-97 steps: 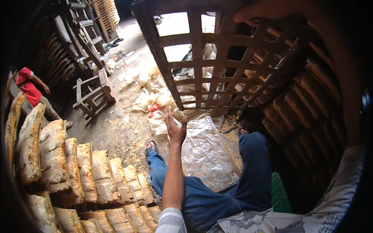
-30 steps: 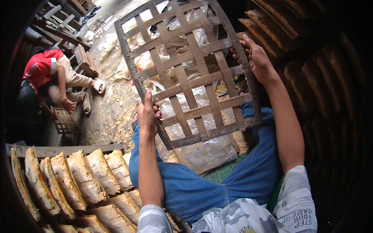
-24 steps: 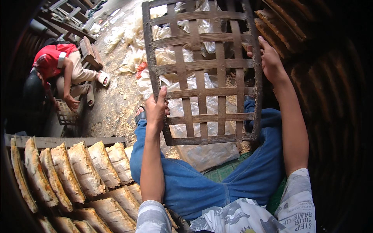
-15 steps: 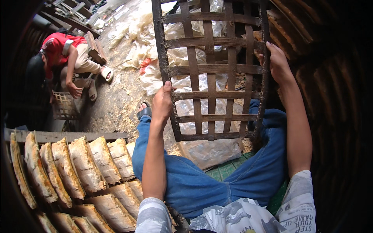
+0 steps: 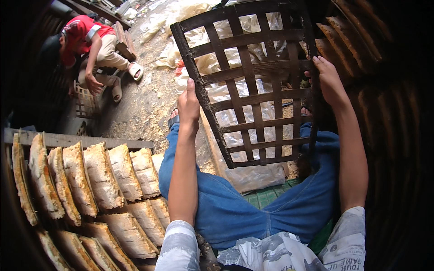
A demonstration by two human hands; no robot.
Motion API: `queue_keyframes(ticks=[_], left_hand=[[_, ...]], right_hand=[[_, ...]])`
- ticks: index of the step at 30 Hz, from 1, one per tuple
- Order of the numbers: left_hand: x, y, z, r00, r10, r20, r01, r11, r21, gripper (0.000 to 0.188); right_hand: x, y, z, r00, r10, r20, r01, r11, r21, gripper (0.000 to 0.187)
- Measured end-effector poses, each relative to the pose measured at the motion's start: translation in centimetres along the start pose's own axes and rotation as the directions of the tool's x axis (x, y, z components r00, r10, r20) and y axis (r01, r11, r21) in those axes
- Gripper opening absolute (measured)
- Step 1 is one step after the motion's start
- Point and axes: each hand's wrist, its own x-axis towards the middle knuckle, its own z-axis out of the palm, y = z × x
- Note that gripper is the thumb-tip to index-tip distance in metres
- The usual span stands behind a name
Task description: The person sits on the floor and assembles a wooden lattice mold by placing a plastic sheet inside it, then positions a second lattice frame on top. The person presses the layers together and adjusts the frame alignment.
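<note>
A dark woven lattice rack (image 5: 247,71) hangs in the air above my knees, tilted, its far end higher up in the view. Its slats cross with open squares between them, inside a thick dark rim. My left hand (image 5: 188,108) grips the left rim, thumb lying along it. On the opposite rim, my right hand (image 5: 330,81) holds on with its thumb on top and fingertips showing behind. Nothing lies on the rack. Beneath it, clear plastic sheeting (image 5: 260,177) shows, partly seen through the gaps.
Rows of curved pale, crusty slabs (image 5: 104,174) stand at left behind a wooden board (image 5: 81,141). A person in a red shirt (image 5: 81,38) bends over a similar rack (image 5: 85,101). More stacked slabs (image 5: 346,40) rise at right. Crumbs (image 5: 144,110) litter the floor.
The rack has turned, its far left corner coming into view and its near end shifting right. Both hands keep their grip. The whole view has shifted slightly.
</note>
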Motion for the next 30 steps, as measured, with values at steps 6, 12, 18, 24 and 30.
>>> queue_keyframes(ticks=[6,12,18,24,30], left_hand=[[0.9,-0.5,-1.1,0.99,0.113,-0.086,-0.12,0.99,-0.071,0.045],[1.0,-0.4,-1.5,0.981,0.141,-0.135,-0.158,0.979,-0.126,0.039],[1.1,-0.3,-1.2,0.969,0.16,-0.189,-0.185,0.975,-0.125,0.041],[1.7,-1.7,-1.5,0.964,0.152,-0.217,-0.14,0.988,0.066,0.043],[1.1,-1.2,-1.4,0.97,0.166,-0.178,-0.12,0.962,0.243,0.043]], right_hand=[[-0.2,0.6,0.9,0.999,-0.027,0.034,0.03,0.995,-0.093,0.03],[0.6,1.8,0.9,0.982,-0.135,0.131,0.146,0.986,-0.083,0.031],[1.1,1.9,1.1,0.992,-0.083,0.098,0.099,0.979,-0.179,0.03],[0.3,0.8,1.6,0.997,-0.043,0.069,0.051,0.991,-0.126,0.031],[1.0,1.8,1.0,0.998,-0.011,0.059,0.023,0.979,-0.202,0.037]])
